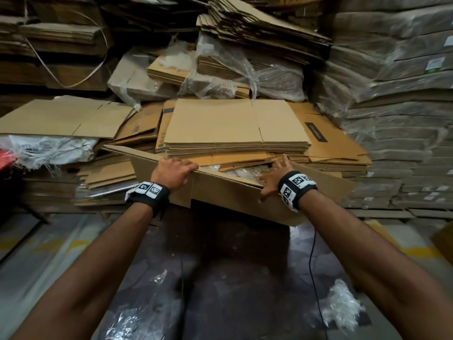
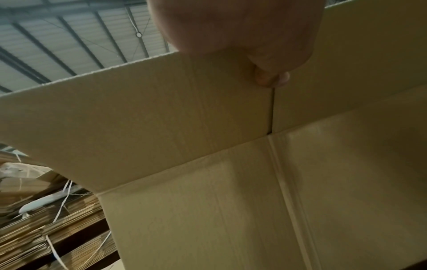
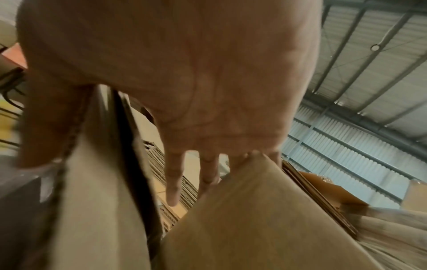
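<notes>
Box (image 1: 220, 192) sat mid-frame, before flat cartons (image 1: 235, 128). Left hand (image 1: 171, 173) curled over its top edge; right hand (image 1: 273, 177) spread wide, fingers inside the opening. Likely light, stiff, creasable; best held at the edges.

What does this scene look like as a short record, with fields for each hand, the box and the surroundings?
Cardboard box: partly opened, tilted
Left hand: fingers curled over its top flap edge
Right hand: fingers spread straight at its open top
Behind: stacks of flattened cartons
Floor: scraps of plastic wrap
</notes>
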Available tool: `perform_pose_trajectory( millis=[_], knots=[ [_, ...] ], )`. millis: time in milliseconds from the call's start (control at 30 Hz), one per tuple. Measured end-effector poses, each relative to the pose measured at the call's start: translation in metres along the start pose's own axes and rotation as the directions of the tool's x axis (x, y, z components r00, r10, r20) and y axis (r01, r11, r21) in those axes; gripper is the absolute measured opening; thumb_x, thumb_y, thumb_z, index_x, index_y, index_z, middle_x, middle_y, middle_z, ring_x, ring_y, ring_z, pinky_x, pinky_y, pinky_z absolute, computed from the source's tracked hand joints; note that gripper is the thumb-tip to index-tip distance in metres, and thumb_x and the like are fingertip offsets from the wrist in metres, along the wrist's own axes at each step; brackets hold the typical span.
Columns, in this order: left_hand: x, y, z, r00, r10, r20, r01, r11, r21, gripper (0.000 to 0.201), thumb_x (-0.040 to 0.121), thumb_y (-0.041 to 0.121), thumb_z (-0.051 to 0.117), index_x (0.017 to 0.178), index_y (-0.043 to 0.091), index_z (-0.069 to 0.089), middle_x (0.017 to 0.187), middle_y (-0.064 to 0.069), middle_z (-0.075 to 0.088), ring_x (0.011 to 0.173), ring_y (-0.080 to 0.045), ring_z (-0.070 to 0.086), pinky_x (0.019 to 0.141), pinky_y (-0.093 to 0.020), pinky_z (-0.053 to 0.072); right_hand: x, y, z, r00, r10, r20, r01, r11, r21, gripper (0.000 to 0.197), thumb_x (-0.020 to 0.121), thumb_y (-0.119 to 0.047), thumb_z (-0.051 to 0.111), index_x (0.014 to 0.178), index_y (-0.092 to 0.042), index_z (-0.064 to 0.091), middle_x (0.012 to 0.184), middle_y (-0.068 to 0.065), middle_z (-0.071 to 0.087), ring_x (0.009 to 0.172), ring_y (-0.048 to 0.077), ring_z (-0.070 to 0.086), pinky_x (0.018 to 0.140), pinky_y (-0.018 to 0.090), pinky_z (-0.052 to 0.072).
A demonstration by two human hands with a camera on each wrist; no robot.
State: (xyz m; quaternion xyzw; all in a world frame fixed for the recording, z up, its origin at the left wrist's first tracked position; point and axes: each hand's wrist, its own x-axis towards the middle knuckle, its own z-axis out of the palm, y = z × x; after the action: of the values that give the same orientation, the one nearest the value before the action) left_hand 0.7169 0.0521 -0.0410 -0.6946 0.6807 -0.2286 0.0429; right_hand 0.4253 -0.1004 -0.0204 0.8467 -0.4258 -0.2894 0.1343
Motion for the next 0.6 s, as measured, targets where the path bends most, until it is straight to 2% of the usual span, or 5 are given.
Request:
perform_pose_trajectory(
  millis=[67,133,333,467,600],
  knots=[
    [0.0,0.001,-0.006,1.0,-0.022,0.02,0.021,1.0,0.022,0.041,0.084,0.026,0.076,0.123,0.033,0.066,0.112,0.006,0.074,0.089,-0.024,0.071,0.069,-0.035,0.053,-0.002,0.002,-0.002,0.992,0.012,-0.126,0.0,0.996,0.092,0.076,0.083,-0.073,0.056,0.137,-0.02,0.058,0.138,0.012,0.06,0.129,0.036,0.054,0.112,0.063,0.032],
    [0.002,0.002,-0.013,0.999,-0.05,0.021,0.05,0.999,0.022,0.037,0.091,0.027,0.068,0.127,0.033,0.063,0.112,0.004,0.074,0.093,-0.024,0.07,0.067,-0.034,0.049,-0.004,0.004,-0.005,0.971,0.039,-0.238,0.013,0.977,0.215,0.049,0.09,-0.052,0.064,0.119,-0.012,0.063,0.122,0.012,0.065,0.109,0.033,0.063,0.097,0.049,0.051],
    [0.013,-0.003,-0.019,0.984,-0.172,0.05,0.176,0.982,-0.07,0.03,0.101,0.039,0.056,0.128,0.03,0.062,0.106,-0.005,0.074,0.1,-0.03,0.07,0.068,-0.033,0.041,-0.001,0.016,-0.004,0.885,0.24,-0.4,-0.034,0.888,0.458,0.049,0.091,-0.057,0.068,0.115,-0.014,0.064,0.113,0.012,0.065,0.106,0.035,0.064,0.09,0.048,0.054],
    [0.011,-0.001,-0.009,0.982,-0.18,0.05,0.184,0.98,-0.08,0.028,0.102,0.039,0.055,0.128,0.03,0.061,0.106,-0.004,0.074,0.098,-0.029,0.069,0.067,-0.033,0.04,0.005,0.03,0.01,0.93,0.223,-0.293,-0.015,0.818,0.575,0.046,0.091,-0.058,0.067,0.116,-0.019,0.068,0.111,0.01,0.068,0.101,0.031,0.065,0.089,0.046,0.055],
    [0.015,-0.001,-0.005,0.984,-0.134,0.116,0.146,0.984,-0.106,0.038,0.102,0.043,0.055,0.138,0.03,0.057,0.111,-0.008,0.072,0.103,-0.031,0.067,0.073,-0.035,0.04,0.008,0.034,0.027,0.927,0.183,-0.327,-0.011,0.885,0.465,0.048,0.093,-0.063,0.059,0.112,-0.02,0.063,0.11,0.009,0.065,0.1,0.03,0.063,0.09,0.048,0.054]
  ],
)
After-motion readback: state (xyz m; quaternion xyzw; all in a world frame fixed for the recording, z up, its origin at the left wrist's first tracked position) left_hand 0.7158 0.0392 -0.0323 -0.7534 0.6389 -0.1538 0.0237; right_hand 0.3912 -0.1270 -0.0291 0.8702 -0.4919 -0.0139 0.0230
